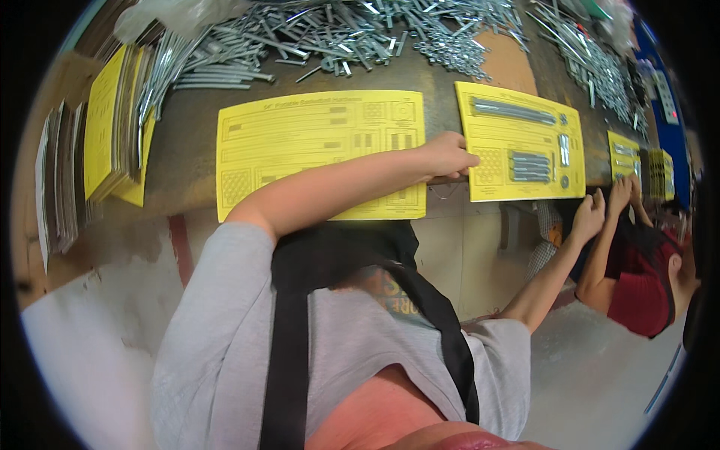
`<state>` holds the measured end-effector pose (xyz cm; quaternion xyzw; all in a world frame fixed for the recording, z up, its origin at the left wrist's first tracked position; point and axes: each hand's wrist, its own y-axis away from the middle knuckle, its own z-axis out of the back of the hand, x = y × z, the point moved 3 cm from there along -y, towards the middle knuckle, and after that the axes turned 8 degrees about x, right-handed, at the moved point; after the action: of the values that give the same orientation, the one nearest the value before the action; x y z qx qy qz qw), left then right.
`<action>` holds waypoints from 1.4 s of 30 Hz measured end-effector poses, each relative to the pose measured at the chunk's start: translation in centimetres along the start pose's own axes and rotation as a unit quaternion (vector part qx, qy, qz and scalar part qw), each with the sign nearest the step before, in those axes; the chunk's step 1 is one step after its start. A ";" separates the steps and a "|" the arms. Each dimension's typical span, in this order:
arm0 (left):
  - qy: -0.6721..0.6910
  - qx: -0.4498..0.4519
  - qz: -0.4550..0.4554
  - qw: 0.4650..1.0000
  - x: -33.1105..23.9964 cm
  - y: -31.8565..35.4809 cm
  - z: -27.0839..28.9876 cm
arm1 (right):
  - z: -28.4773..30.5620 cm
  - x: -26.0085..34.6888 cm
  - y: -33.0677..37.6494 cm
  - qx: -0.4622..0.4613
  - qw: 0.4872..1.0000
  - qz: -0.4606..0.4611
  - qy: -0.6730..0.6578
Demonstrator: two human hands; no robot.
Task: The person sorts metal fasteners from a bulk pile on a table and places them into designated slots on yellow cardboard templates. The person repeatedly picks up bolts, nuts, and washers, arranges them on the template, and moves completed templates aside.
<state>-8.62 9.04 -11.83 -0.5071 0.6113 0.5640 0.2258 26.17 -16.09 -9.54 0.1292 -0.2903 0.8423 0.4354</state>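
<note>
A yellow printed card (520,118) lies flat near the table's front edge, with long silver bolts (514,110), shorter bolts (530,166) and small metal pieces (564,150) set on it. My left hand (448,155) reaches across to the right and pinches this card's left edge. At its lower right corner is my right hand (589,215), closed, fingertips on the corner. Under my left forearm lies a second yellow card (319,139), printed with outlines and no hardware visible on it; the forearm hides part of its lower half.
Piles of loose bolts (322,34) and small hardware (450,49) cover the table's far side. Stacked yellow cards (112,127) stand at the left. At the right, a co-worker in a red shirt (641,296) has hands by another yellow card (624,154). A power strip (665,97) is beyond.
</note>
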 end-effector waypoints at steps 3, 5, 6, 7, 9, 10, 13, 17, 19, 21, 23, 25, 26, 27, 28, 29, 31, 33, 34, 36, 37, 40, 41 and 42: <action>0.076 0.013 -0.039 0.996 -0.1 -1.8 -0.8 | -0.3 8.1 2.6 0.052 0.960 0.040 -0.272; 0.113 0.029 -0.062 0.991 -0.1 -2.4 -1.1 | -1.9 14.4 5.2 0.102 0.943 0.093 -0.304; 0.064 0.022 -0.055 0.996 0.0 -2.3 -0.9 | -3.4 17.2 6.7 0.132 0.943 0.076 -0.297; 0.019 -0.001 -0.070 0.997 0.1 -1.7 -0.5 | -4.6 19.9 8.2 0.177 0.924 0.117 -0.318; -0.197 -0.054 -0.225 0.953 0.1 1.6 2.5 | -7.9 24.5 11.6 0.243 0.918 0.156 -0.272; -0.227 -0.097 -0.225 0.942 1.2 4.3 4.7 | -9.4 26.3 13.8 0.267 0.912 0.177 -0.257; -0.300 -0.408 -0.214 0.835 5.6 16.8 12.4 | -12.0 29.8 17.8 0.324 0.887 0.175 -0.279; -0.281 -0.598 -0.067 0.748 11.4 30.2 18.0 | -13.5 31.8 19.2 0.319 0.874 0.144 -0.338; -0.191 -0.574 -0.126 0.786 12.6 31.0 18.4 | -14.0 32.4 19.3 0.315 0.886 0.125 -0.317; -0.110 -0.543 -0.169 0.815 13.3 31.3 18.1 | -13.8 33.1 19.3 0.292 0.903 0.126 -0.288; -0.045 -0.508 -0.204 0.835 13.0 30.9 18.7 | -13.2 34.8 18.9 0.247 0.927 0.204 -0.195; -0.158 -0.530 -0.141 0.821 11.8 31.7 21.2 | -12.5 37.7 18.0 0.190 0.932 0.306 -0.040; -0.216 -0.536 -0.109 0.809 11.0 32.0 23.2 | -13.0 39.7 17.6 0.195 0.923 0.322 -0.077; -0.317 -0.553 -0.123 0.761 9.6 32.3 25.5 | -14.1 41.9 17.3 0.261 0.902 0.321 -0.123; -0.419 -0.567 -0.152 0.693 8.0 32.2 28.0 | -15.5 44.4 17.3 0.321 0.867 0.328 -0.194; -0.491 -0.577 -0.129 0.640 6.8 31.7 30.3 | -17.6 47.3 17.6 0.372 0.832 0.342 -0.229; -0.587 -0.533 -0.080 0.604 5.6 30.5 33.9 | -20.8 52.3 18.6 0.364 0.807 0.431 -0.175; -0.664 -0.446 -0.024 0.600 5.3 29.9 36.4 | -23.4 55.5 19.6 0.346 0.800 0.481 -0.090; -0.683 -0.440 -0.061 0.580 5.1 30.0 36.8 | -24.5 56.5 20.0 0.359 0.804 0.470 -0.065; -0.717 -0.394 -0.069 0.571 4.8 30.1 37.3 | -25.8 57.9 20.4 0.348 0.805 0.480 -0.032; -0.730 -0.366 -0.071 0.572 4.7 30.2 37.3 | -26.2 58.0 20.5 0.348 0.805 0.480 -0.009; -0.749 -0.308 -0.066 0.583 4.3 30.5 37.5 | -26.2 58.1 20.5 0.316 0.787 0.529 -0.013; -0.753 -0.289 -0.081 0.585 4.3 30.6 37.4 | -26.1 57.7 20.5 0.308 0.779 0.547 -0.004; -0.752 -0.266 -0.084 0.597 4.3 30.8 37.7 | -25.8 57.4 20.3 0.291 0.780 0.554 -0.013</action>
<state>-48.33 37.47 -11.17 0.0103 0.0026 0.8617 0.5073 -23.00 28.07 -10.81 0.0773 -0.0587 0.9809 -0.1688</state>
